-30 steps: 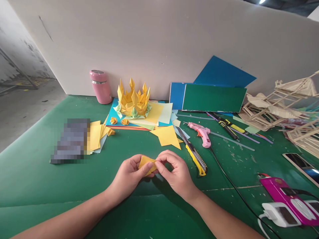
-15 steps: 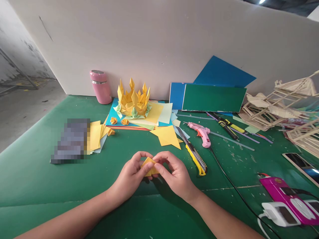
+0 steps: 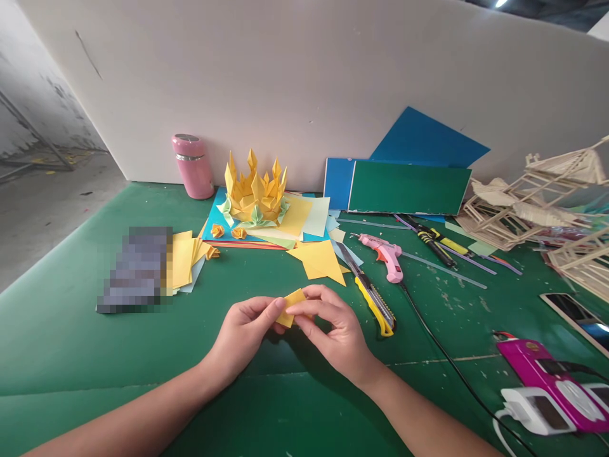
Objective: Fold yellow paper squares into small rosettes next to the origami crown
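Note:
A small folded piece of yellow paper [image 3: 292, 301] is pinched between both hands just above the green table [image 3: 95, 355]. My left hand [image 3: 247, 336] grips its left side with thumb and fingers closed. My right hand [image 3: 328, 330] pinches its right side, index finger and thumb pressed on the fold. Most of the paper is hidden by the fingers.
A yellow paper crown [image 3: 254, 190] on coloured sheets and a pink flask [image 3: 193, 166] stand at the back. A yellow utility knife [image 3: 373, 298] and pink glue gun [image 3: 385, 255] lie right of my hands. Stick models [image 3: 533, 203], a phone [image 3: 573, 317], a charger [image 3: 547, 387] sit right.
Both hands have turned the yellow paper and raised it a little; a corner now sticks up between the fingers. The arms have stayed in place.

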The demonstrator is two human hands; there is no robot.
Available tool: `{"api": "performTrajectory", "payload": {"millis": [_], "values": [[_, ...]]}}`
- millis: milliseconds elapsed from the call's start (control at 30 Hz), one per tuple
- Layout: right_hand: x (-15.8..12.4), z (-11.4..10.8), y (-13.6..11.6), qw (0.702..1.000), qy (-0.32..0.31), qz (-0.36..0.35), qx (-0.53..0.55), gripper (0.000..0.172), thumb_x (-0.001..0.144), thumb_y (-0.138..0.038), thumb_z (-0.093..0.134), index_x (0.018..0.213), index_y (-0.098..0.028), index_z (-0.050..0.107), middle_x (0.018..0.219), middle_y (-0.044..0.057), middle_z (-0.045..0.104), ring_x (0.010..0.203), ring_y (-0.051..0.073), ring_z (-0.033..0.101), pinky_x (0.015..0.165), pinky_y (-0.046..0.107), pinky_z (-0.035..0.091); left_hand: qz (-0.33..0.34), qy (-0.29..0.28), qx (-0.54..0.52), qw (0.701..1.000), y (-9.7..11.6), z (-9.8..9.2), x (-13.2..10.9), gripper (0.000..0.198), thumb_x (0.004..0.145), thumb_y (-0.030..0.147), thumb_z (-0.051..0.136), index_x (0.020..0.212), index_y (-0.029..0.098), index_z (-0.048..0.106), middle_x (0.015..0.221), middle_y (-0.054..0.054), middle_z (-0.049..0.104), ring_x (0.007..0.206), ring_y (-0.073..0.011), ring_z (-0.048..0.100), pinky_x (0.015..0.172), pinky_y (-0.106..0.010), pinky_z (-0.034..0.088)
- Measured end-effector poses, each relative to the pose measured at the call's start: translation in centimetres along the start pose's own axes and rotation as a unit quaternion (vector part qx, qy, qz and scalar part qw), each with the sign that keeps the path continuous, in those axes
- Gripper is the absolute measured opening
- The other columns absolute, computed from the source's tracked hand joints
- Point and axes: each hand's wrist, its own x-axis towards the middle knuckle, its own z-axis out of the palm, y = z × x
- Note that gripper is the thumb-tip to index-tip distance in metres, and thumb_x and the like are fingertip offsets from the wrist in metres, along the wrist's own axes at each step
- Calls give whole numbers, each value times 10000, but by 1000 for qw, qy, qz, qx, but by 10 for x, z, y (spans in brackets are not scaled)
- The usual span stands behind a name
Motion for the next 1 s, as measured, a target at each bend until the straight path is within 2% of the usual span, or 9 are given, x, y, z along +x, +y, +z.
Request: {"api": "performTrajectory", "payload": {"millis": [100, 333, 700, 1000], "values": [[0, 0, 0, 1000, -7, -4, -6, 201, 821, -122, 584, 888, -258, 716, 919, 33, 589, 756, 135, 626, 692, 257, 551, -7, 5, 4, 1000, 0, -1, 0, 332, 657, 500, 686, 597, 174, 711, 492, 0, 601, 512, -139, 533, 539, -244, 452], [2, -2, -1, 1000, -12, 18, -11, 152, 790, -139, 611, 851, -237, 709, 907, 43, 612, 814, 164, 626, 707, 272, 547, 10, 3, 38, 999, 0, 0, -1, 344, 701, 495, 639, 617, 174, 730, 569, -20, 663, 584, -156, 575, 597, -249, 472], [3, -4, -5, 997, -42, 50, 50, 121, 745, -115, 558, 773, -211, 627, 868, 53, 582, 865, 191, 599, 732, 317, 521, 12, -32, 56, 998, -5, -1, -2, 331, 736, 461, 616, 673, 174, 767, 660, -38, 727, 595, -152, 571, 598, -238, 488], [4, -3, -5, 994, -50, 60, 82, 109, 738, -110, 544, 744, -204, 598, 859, 56, 581, 883, 198, 592, 746, 336, 508, 16, -40, 60, 997, -6, -1, 0, 333, 747, 456, 612, 688, 173, 776, 670, -43, 742, 624, -166, 605, 620, -241, 516]]}}
